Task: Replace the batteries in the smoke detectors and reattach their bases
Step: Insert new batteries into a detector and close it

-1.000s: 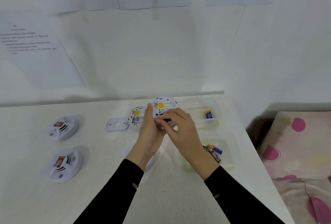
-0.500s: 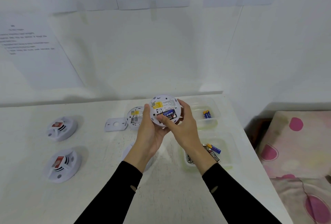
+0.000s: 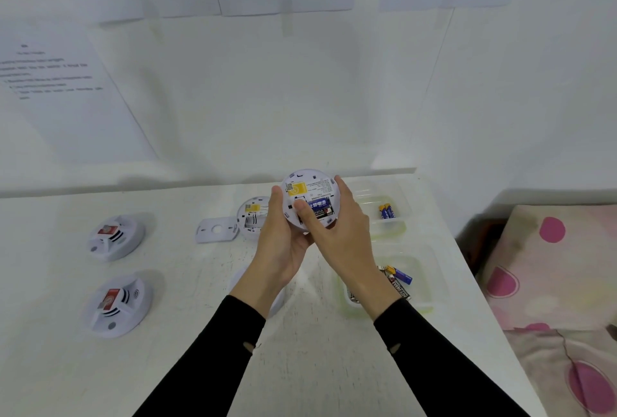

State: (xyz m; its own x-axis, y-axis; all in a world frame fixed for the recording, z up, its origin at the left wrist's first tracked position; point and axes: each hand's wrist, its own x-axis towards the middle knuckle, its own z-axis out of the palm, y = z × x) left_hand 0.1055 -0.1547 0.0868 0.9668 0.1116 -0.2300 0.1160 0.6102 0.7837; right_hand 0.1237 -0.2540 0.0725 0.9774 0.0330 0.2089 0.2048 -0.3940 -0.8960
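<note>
My left hand [image 3: 283,243] covers the left rim of the smoke detector [image 3: 309,199] I hold. My right hand [image 3: 337,233] covers its lower right rim; my thumb hides part of the blue battery [image 3: 320,205]. My left wrist conceals most of a round white part [image 3: 278,303] on the table [image 3: 167,366]. My right wrist hides some batteries in the near tray [image 3: 424,283]. Text on the wall sheets [image 3: 66,82] is too blurred to read. The bed [image 3: 551,283] is cut off at the right edge.

4 smoke detectors [image 3: 310,198], 2 trays [image 3: 389,233], 1 base plate [image 3: 217,229].
</note>
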